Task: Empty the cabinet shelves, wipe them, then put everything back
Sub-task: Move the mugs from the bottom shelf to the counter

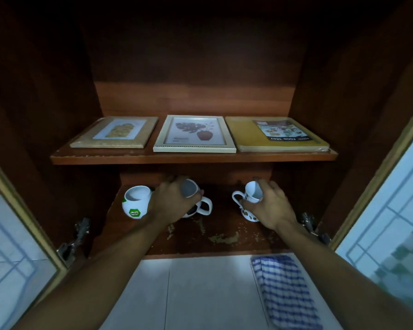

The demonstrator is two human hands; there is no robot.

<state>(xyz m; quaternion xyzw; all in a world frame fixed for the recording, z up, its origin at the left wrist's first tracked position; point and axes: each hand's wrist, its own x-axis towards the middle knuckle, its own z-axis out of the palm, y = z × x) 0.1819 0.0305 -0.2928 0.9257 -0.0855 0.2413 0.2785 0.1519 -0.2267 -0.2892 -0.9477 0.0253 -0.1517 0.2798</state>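
On the lower shelf (224, 236) both hands are taking mugs: the left hand (174, 203) closes over the rim of the black-and-white mug (200, 207), the right hand (270, 206) wraps the spotted mug (252, 194), fingers (264, 186) curled round its rim and side. Best to lift each straight up, clear of the Milo mug (135, 202) just beside the left hand, keeping both level

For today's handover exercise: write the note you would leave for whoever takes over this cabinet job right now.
Left hand grips the black-and-white mug; right hand grips the spotted mug; both mugs are on the lower shelf. The round mug stands untouched beside them. Two picture frames and a food tray lie on the upper shelf. Checked cloth waits on the floor. Whether wiping is done cannot be told.
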